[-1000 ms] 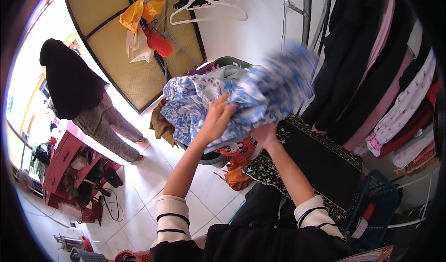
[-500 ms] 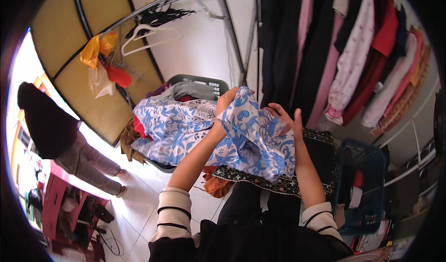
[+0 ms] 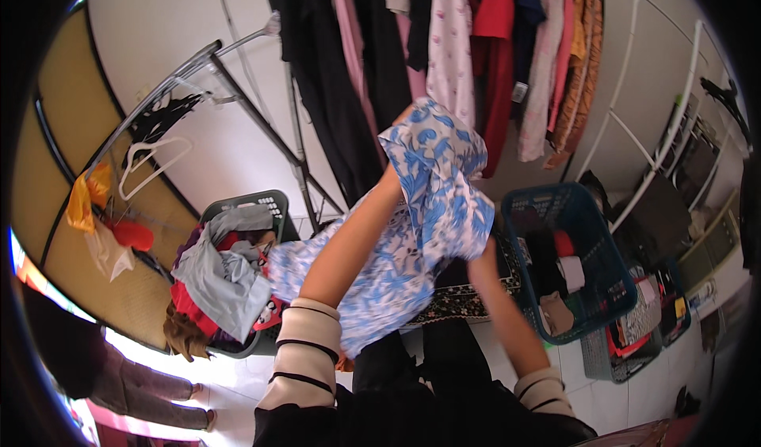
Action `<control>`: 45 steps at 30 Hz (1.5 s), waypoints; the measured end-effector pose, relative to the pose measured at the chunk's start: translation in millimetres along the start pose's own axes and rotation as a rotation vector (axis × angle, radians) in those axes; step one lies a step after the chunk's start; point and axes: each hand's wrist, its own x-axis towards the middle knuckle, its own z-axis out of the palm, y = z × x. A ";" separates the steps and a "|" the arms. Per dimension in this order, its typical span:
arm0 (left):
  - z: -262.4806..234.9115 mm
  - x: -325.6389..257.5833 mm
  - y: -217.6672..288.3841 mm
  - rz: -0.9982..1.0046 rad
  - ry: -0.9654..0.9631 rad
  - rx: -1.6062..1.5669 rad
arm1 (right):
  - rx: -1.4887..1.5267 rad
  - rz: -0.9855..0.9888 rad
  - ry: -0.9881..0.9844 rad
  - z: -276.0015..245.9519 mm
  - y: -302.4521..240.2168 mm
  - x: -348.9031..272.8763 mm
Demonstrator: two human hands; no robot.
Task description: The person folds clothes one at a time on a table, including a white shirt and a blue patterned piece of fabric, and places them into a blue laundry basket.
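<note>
A blue and white patterned garment (image 3: 420, 233) hangs in front of me, raised toward a row of clothes on a rail (image 3: 444, 43). My left hand (image 3: 403, 117) is lifted high and almost wholly covered by the cloth, which drapes from it over my forearm. My right arm reaches up under the garment's lower hem, and my right hand is hidden behind the cloth there.
A dark laundry basket (image 3: 265, 201) heaped with clothes stands at the left. A blue basket (image 3: 555, 197) with a few items sits at the right, beside smaller crates. A white hanger (image 3: 151, 158) hangs on a slanted rack. Another person (image 3: 119, 383) stands at lower left. A patterned mat (image 3: 460, 300) lies below.
I have turned right, away from the dark basket. The garment has gone up from chest height toward the hanging clothes, and my right hand has slipped behind it.
</note>
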 end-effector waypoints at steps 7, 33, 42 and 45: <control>-30.8 36.1 19.1 0.143 -0.068 0.246 | -0.079 -0.270 -0.253 -17.7 -110.4 74.1; -121.5 -334.3 -127.3 -0.897 -0.323 1.591 | -1.180 0.001 -0.569 -76.1 138.4 -32.1; -93.9 -221.9 -50.6 -0.525 0.065 0.889 | -1.160 -0.209 -0.628 -22.9 97.2 13.7; -72.4 -184.0 -6.5 -0.383 0.054 0.998 | -1.214 -0.061 -0.604 -30.0 97.0 60.2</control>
